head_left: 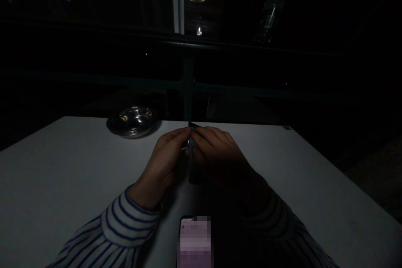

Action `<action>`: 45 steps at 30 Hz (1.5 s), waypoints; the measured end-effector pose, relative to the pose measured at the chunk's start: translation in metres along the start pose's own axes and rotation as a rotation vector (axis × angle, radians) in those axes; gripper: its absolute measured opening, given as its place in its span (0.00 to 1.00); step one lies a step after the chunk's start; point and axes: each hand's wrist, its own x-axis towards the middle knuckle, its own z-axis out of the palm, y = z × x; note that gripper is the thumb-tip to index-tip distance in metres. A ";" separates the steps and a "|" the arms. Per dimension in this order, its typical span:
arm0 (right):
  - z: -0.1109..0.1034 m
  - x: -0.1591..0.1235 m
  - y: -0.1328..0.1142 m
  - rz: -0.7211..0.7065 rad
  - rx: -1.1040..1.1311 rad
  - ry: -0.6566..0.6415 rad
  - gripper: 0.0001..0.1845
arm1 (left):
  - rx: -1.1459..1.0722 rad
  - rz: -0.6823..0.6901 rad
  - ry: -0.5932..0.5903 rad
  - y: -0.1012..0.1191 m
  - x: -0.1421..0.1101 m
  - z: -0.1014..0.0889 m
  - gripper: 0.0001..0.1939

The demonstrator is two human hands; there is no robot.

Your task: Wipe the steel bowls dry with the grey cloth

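Observation:
Both hands meet over the middle of the white table and grip a dark, thin, upright object point(194, 173). Its kind cannot be made out in the dim light, and the fingers cover much of it. My left hand point(165, 157) pinches its upper part between thumb and fingers. From the other side, my right hand point(220, 150) closes on it with bent fingers, its lower half in shadow. Nearer to me, below the hands, lies a phone point(194, 243) with a lit, blurred screen.
A stack of shiny metal bowls point(133, 123) stands at the far left edge of the white table point(78, 184). Past that edge run a dark rail point(194, 44) and a post. A clear plastic bottle point(272, 10) stands at the upper right. Much of the background is black.

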 end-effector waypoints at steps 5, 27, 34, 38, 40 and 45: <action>-0.002 0.000 -0.002 -0.007 0.006 0.033 0.19 | -0.024 0.000 -0.015 0.001 -0.001 0.000 0.07; -0.003 -0.002 -0.003 -0.048 0.013 0.055 0.20 | -0.044 0.087 0.005 0.002 0.000 -0.006 0.06; 0.000 -0.003 -0.002 -0.065 0.014 0.067 0.20 | -0.020 0.028 -0.034 0.002 -0.004 -0.004 0.06; -0.001 -0.003 -0.003 -0.051 0.006 0.060 0.20 | -0.045 0.025 -0.045 0.004 -0.004 -0.005 0.05; -0.001 -0.004 -0.004 -0.075 -0.005 0.059 0.20 | -0.070 0.045 -0.034 0.005 -0.002 -0.008 0.04; -0.001 -0.005 -0.005 -0.132 -0.016 0.062 0.19 | -0.106 0.058 -0.006 0.007 0.001 -0.012 0.05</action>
